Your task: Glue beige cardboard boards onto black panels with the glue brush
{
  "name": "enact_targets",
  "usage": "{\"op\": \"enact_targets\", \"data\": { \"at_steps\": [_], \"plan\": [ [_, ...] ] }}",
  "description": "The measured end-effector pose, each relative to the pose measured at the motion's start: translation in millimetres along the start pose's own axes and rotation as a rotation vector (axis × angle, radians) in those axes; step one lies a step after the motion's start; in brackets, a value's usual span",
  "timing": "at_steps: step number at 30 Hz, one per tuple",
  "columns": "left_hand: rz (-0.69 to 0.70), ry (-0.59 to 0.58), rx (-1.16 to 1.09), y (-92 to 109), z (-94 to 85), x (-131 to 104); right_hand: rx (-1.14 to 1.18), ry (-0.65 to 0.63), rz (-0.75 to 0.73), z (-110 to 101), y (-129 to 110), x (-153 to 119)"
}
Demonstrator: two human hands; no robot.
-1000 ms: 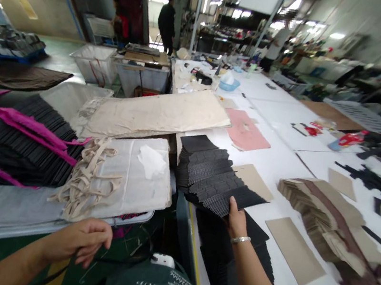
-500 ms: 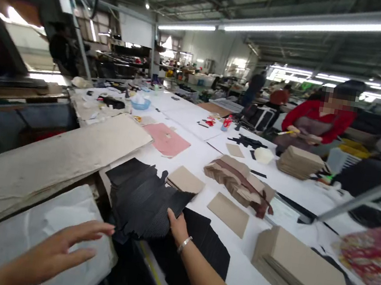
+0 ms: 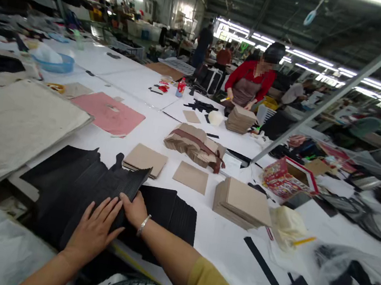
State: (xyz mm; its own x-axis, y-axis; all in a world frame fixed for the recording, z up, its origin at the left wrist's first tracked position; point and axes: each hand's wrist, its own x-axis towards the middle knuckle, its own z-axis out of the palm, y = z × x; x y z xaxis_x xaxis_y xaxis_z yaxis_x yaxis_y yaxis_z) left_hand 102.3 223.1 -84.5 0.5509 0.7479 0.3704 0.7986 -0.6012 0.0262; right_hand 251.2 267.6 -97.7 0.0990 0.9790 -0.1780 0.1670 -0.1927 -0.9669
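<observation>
We are resting our spread left hand (image 3: 98,224) on the fanned black sheets (image 3: 67,190), which are extending towards ten o'clock, while our right hand (image 3: 134,210) is pinching their edge.

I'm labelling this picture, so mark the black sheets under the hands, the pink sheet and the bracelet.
Black sheets (image 3: 73,186), head view: upper surface.
Pink sheet (image 3: 112,119), head view: near its middle.
Bracelet (image 3: 143,225), head view: outside of band.

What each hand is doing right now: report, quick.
Left hand: open, laid on the black sheets.
Right hand: closed on the same sheets' edge.
</observation>
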Motion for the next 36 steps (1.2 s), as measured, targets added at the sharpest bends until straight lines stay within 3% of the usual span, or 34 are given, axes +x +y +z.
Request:
{"op": "enact_targets", "data": {
  "at_steps": [13,22,36],
  "plan": [
    [0.007,-0.087,0.085,-10.6,-11.0,7.5,0.211,-0.079,-0.111,-26.4,-10.2,-4.1],
    [0.007,-0.061,0.057,-11.6,-12.9,7.8,0.148,-0.001,-0.11,-29.1,-0.5,-1.8],
    [-0.015,-0.108,0.031,-11.5,-16.4,7.8,0.115,-0.028,-0.063,-26.1,-8.6,1.7]
  ]
}}
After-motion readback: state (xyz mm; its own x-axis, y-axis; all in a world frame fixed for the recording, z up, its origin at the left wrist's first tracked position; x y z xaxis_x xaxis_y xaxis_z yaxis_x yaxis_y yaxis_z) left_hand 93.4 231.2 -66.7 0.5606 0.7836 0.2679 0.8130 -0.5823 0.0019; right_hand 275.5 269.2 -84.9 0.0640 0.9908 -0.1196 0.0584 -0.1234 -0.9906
